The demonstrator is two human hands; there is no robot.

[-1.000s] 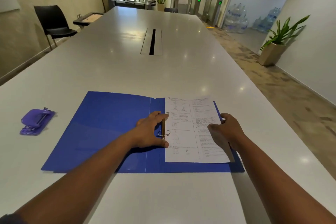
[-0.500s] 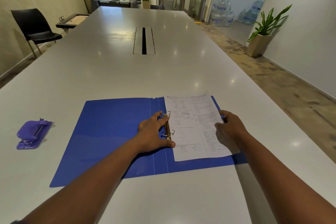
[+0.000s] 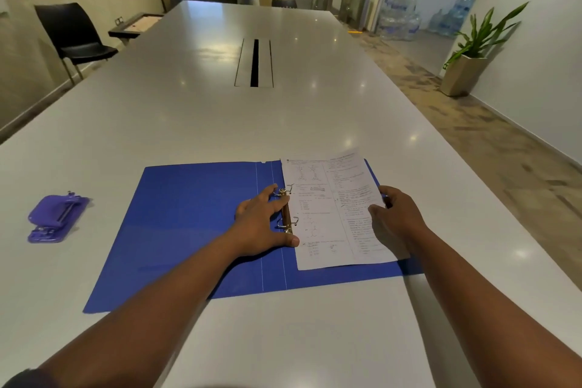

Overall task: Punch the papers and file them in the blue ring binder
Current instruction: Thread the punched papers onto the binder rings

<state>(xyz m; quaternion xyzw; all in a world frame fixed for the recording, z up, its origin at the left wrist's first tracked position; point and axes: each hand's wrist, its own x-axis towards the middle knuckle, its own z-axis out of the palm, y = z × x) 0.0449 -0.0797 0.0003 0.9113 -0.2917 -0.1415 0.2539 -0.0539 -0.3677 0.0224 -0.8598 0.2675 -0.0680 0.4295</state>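
The blue ring binder [image 3: 189, 224] lies open flat on the white table [image 3: 220, 123]. Its metal ring mechanism [image 3: 286, 214] runs along the spine, and the rings stand apart. Printed papers [image 3: 330, 214] lie on the binder's right half, their left edge at the rings. My left hand [image 3: 264, 224] rests on the spine, fingers and thumb bracketing the ring mechanism. My right hand [image 3: 393, 214] holds the papers' right edge, which is lifted slightly. A purple hole punch [image 3: 55, 217] sits on the table far to the left.
A cable slot [image 3: 254, 63] is set into the table's middle. A black chair [image 3: 72, 38] stands at the left wall. A potted plant [image 3: 466, 66] and stacked water bottles [image 3: 400, 19] are on the floor to the right.
The view has shifted a little. My right hand has slid along the papers' right edge and lifted it slightly. My left hand stays at the rings.
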